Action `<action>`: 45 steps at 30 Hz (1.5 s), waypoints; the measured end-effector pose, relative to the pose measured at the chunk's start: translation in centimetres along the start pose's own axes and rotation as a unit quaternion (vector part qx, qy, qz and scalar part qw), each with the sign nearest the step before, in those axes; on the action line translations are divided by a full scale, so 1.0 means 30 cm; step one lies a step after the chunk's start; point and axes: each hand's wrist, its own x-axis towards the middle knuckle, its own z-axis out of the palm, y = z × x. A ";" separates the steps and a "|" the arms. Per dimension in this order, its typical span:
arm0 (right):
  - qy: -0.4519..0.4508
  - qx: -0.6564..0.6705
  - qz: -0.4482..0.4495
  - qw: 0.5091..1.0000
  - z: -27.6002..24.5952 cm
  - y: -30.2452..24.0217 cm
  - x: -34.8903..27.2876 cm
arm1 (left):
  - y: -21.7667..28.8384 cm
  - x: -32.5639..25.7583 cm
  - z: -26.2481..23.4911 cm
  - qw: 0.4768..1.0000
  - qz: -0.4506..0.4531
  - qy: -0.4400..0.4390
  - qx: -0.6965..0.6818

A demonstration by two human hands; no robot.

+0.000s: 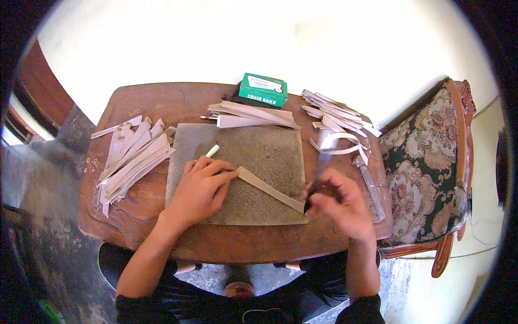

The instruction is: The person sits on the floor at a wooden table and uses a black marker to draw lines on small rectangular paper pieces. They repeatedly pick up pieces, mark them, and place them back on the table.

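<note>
On the grey speckled board [259,141] lies a narrow beige strip [272,193], slanting down to the right. My left hand [200,186] rests on the board and pinches the strip's upper left end between its fingertips. A white stick [212,151] pokes out just beyond that hand; whether the fingers touch it I cannot tell. By the strip's lower right end, my right hand [342,202] is curled around a dark-handled knife. Its grey blade [324,156], smeared by motion, points away from me.
Stacks of similar strips lie at the left [137,162], at the far middle [253,115] and at the far right [340,113]. White curled offcuts [342,147] and a flat grey bar [369,186] lie right. Behind stands a green box [263,89]; a floral chair [423,170] adjoins the table [243,241].
</note>
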 end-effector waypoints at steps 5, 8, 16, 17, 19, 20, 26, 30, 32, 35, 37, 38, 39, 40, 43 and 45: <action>-0.007 0.193 -0.093 0.977 0.091 0.076 0.084 | 0.027 -0.009 0.004 1.000 0.014 -0.007 0.021; -0.030 0.154 -0.100 0.983 0.140 0.174 0.191 | 0.026 -0.017 0.010 1.000 0.023 -0.001 0.019; -0.033 0.046 -0.166 0.984 0.192 0.229 0.350 | 0.008 -0.031 0.022 0.999 0.035 0.026 -0.012; -0.043 0.039 -0.132 0.989 0.191 0.235 0.353 | 0.006 -0.035 0.017 0.999 0.031 0.020 -0.020; -0.062 0.024 -0.065 0.996 0.173 0.237 0.351 | 0.003 -0.037 0.014 0.999 0.021 0.022 -0.027; -0.069 0.011 -0.054 0.996 0.171 0.231 0.354 | 0.003 -0.037 0.014 0.999 0.018 0.023 -0.031; -0.046 -0.042 -0.118 0.991 0.166 0.222 0.377 | 0.007 -0.030 0.015 0.999 0.009 0.025 -0.037; -0.006 -0.091 -0.139 0.986 0.182 0.240 0.363 | 0.011 -0.029 0.016 0.998 -0.005 0.030 -0.049; -0.004 -0.106 -0.175 0.979 0.185 0.258 0.370 | 0.012 -0.027 0.015 0.998 -0.010 0.035 -0.055; -0.005 -0.117 -0.204 0.972 0.192 0.267 0.379 | 0.006 -0.029 0.019 0.997 -0.010 0.034 -0.070; -0.005 -0.119 -0.207 0.971 0.193 0.266 0.374 | 0.006 -0.028 0.023 0.997 -0.015 0.034 -0.074; -0.005 -0.129 -0.210 0.969 0.195 0.258 0.373 | 0.007 -0.028 0.020 0.996 -0.018 0.035 -0.074; -0.005 -0.140 -0.213 0.967 0.197 0.248 0.372 | 0.009 -0.028 0.017 0.997 -0.019 0.034 -0.073; -0.005 -0.150 -0.215 0.965 0.200 0.241 0.370 | 0.011 -0.028 0.014 0.997 -0.021 0.032 -0.072; -0.005 -0.154 -0.220 0.963 0.201 0.228 0.367 | 0.012 -0.026 0.015 0.997 -0.022 0.030 -0.066; -0.007 -0.162 -0.223 0.961 0.201 0.228 0.368 | 0.014 -0.026 0.013 0.997 -0.021 0.032 -0.064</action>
